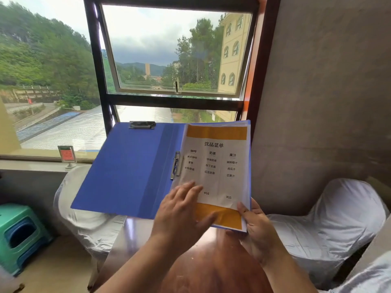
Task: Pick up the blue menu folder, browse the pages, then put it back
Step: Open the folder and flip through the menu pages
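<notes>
The blue menu folder (129, 168) is held open in the air above a wooden table, its empty left cover spread out with a metal clip at the top. A white and orange menu page (218, 163) lies on its right half. My right hand (257, 231) grips the folder's lower right corner, thumb on the page. My left hand (182, 212) rests flat on the lower left of the page, fingers spread, thumb on the orange band.
A brown wooden table (211, 261) lies below my arms. White-covered chairs stand at left (84, 218) and right (338, 218). A green plastic stool (21, 235) sits at far left. A small sign holder (67, 155) stands on the windowsill.
</notes>
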